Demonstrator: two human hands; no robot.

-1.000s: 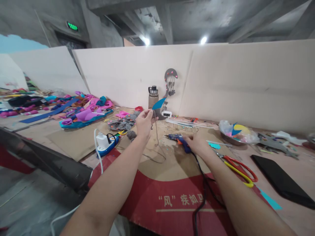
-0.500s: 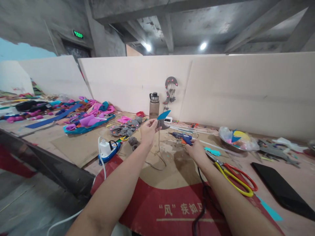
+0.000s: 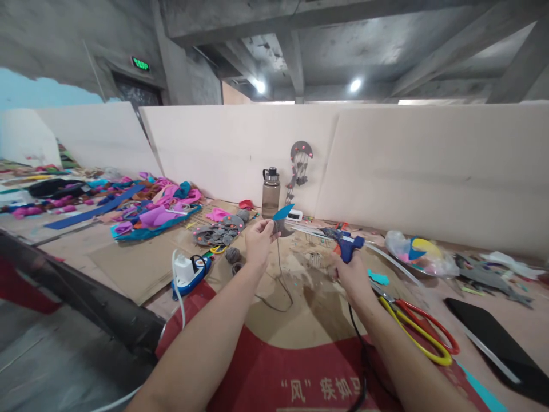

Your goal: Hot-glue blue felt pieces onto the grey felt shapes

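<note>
My left hand [image 3: 259,242] pinches a grey felt crescent [image 3: 285,229] together with a blue felt leaf shape [image 3: 283,212]. A strand of grey yarn [image 3: 279,257] hangs from the fingers and loops onto the cardboard below. In my right hand [image 3: 350,273] is a blue hot glue gun [image 3: 348,241], gripped by its handle, its nozzle pointing left toward the felt but apart from it. The gun's black cord [image 3: 359,332] trails down over the red-printed cardboard [image 3: 257,366]. Red-and-yellow handled scissors [image 3: 418,329] lie beside my right forearm.
A water bottle [image 3: 270,193] stands at the back near a hanging grey crescent ornament [image 3: 302,150]. Left are a blue power strip [image 3: 194,277], grey felt pieces [image 3: 218,232] and a heap of coloured fabric [image 3: 158,214]. A bowl [image 3: 422,264] and black phone-like slab [image 3: 497,343] are right.
My right hand has lifted the glue gun off the table surface and turned its nozzle toward the left. The left hand keeps its hold on the felt pieces. The view has shifted slightly.
</note>
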